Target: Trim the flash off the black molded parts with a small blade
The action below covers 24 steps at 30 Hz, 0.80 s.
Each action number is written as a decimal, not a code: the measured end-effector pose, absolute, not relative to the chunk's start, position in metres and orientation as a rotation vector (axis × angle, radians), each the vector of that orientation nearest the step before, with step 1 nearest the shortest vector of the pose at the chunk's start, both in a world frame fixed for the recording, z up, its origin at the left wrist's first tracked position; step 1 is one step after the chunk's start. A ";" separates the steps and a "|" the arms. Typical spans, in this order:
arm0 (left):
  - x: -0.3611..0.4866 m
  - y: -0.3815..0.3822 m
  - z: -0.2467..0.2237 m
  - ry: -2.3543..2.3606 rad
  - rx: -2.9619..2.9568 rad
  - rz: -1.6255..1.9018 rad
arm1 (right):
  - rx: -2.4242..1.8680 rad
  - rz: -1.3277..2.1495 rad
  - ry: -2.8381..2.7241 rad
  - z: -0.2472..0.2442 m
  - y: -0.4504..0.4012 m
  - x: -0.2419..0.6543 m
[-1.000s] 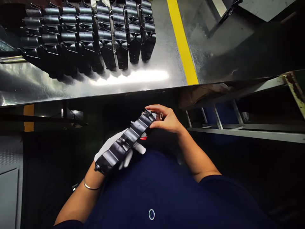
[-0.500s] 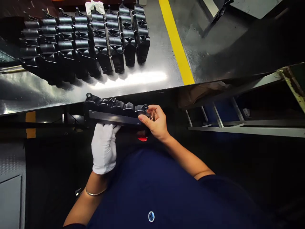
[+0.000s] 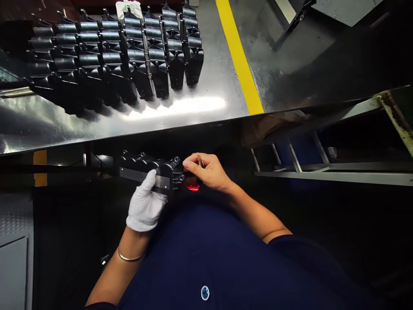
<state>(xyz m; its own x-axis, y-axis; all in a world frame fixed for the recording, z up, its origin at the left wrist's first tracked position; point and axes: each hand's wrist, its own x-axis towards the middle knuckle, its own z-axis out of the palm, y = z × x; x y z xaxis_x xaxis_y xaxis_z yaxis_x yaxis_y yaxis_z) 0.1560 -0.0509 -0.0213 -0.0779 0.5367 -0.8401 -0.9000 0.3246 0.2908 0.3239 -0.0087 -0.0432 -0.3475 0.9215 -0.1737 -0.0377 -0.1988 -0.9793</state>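
My left hand (image 3: pixel 145 209), in a white cloth glove, is shut on a black moulded plastic part (image 3: pixel 150 172), with its thumb across a flat grey strip on the part's face. The part's underside is hidden. My right hand (image 3: pixel 204 171) is bare and sits just right of the part's end, its fingers pinching a small metal-tipped tool (image 3: pixel 200 161). A red piece (image 3: pixel 192 187) shows under that hand, and I cannot tell whether it belongs to the tool.
Several rows of matching black parts (image 3: pixel 148 56) stand on a stainless steel table (image 3: pixel 180 107), with a white cloth (image 3: pixel 127 6) behind them. The table's near edge runs just beyond my hands. A yellow floor line (image 3: pixel 238 56) and a metal frame (image 3: pixel 322 172) lie to the right.
The black part has swung from a diagonal to nearly level and turned over. My right hand has come off the part and now pinches the small tool.
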 end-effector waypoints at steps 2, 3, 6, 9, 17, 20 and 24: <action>0.158 -0.051 -0.022 1.089 -0.422 1.235 | -1.104 1.637 -1.357 -0.043 -0.008 0.324; 0.159 -0.052 -0.024 1.080 -0.411 1.228 | -1.096 1.634 -1.365 -0.044 -0.008 0.323; 0.161 -0.052 -0.029 1.052 -0.384 1.218 | -1.112 1.437 -1.444 -0.049 -0.012 0.319; 0.159 -0.052 -0.032 1.062 -0.376 1.259 | -1.101 1.033 -1.645 -0.054 -0.014 0.320; 0.137 -0.069 -0.038 1.054 -0.060 1.213 | -1.020 0.864 -2.145 -0.036 -0.004 0.342; 0.129 -0.077 -0.043 1.051 0.156 1.126 | -0.654 0.916 -2.279 -0.023 -0.005 0.343; 0.127 -0.080 -0.045 1.029 0.264 0.997 | -0.470 0.850 -2.436 -0.019 -0.006 0.341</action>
